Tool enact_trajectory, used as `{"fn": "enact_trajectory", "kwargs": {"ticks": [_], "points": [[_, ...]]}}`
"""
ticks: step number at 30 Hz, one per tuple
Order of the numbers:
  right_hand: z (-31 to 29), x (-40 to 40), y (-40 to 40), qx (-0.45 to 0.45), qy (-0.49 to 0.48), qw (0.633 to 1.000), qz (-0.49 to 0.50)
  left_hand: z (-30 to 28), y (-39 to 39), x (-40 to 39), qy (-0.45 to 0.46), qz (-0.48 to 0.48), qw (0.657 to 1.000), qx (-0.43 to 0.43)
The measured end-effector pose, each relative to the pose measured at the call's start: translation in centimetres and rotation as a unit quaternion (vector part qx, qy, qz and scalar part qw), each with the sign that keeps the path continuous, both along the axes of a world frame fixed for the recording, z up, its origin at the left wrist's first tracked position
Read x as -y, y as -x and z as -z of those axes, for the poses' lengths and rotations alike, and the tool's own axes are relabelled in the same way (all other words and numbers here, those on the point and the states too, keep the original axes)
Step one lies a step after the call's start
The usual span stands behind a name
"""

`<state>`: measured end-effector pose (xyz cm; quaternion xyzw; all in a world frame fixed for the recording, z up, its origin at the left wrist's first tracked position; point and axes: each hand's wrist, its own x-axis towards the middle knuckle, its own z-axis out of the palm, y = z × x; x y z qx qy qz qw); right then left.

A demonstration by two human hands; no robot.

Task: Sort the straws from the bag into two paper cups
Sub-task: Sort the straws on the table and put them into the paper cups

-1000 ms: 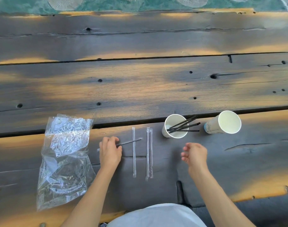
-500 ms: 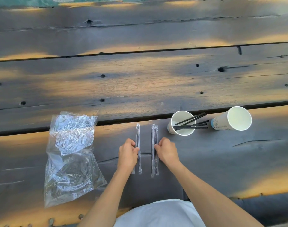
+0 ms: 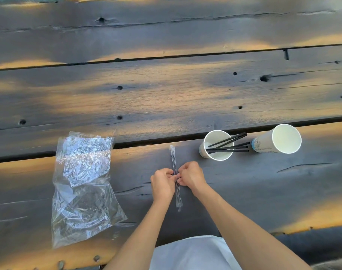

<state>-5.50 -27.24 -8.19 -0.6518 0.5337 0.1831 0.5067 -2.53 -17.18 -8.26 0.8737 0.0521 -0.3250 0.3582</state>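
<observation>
A bunch of clear-wrapped straws (image 3: 174,162) lies lengthwise on the dark wooden table, gathered into one bundle. My left hand (image 3: 162,184) and my right hand (image 3: 191,175) press in on it from either side, fingertips pinching the bundle at its middle. A white paper cup (image 3: 216,146) to the upper right holds several black straws (image 3: 229,146) that lean out to the right. A second white paper cup (image 3: 279,140) stands further right, tilted in view, with nothing seen inside. The clear plastic bag (image 3: 82,184) lies crumpled at the left.
The table is made of wide dark planks with gaps (image 3: 146,142) and knot holes. Its near edge (image 3: 283,230) runs just in front of my body. A few small pebbles (image 3: 97,258) sit at the near left edge.
The wrapped straws lay in two separate groups; both hands have pushed them together into one bundle and now pinch it. The view has shifted slightly.
</observation>
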Motion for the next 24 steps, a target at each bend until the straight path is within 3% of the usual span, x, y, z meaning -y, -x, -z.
{"fn": "enact_trajectory", "kwargs": {"ticks": [10, 17, 24], "points": [[0.1, -0.1, 1.3, 0.07, -0.094, 0.993, 0.021, 0.2, -0.2, -0.7, 0.074, -0.066, 0.99, -0.104], [-0.7, -0.6, 2.4, 0.133, -0.145, 0.98, 0.039, -0.2, 0.3, -2.1, 0.129, -0.01, 0.984, -0.12], [-1.5, -0.5, 4.7, 0.174, -0.111, 0.977, 0.046, -0.9, 1.0, -3.1, 0.154, 0.058, 0.975, -0.147]]}}
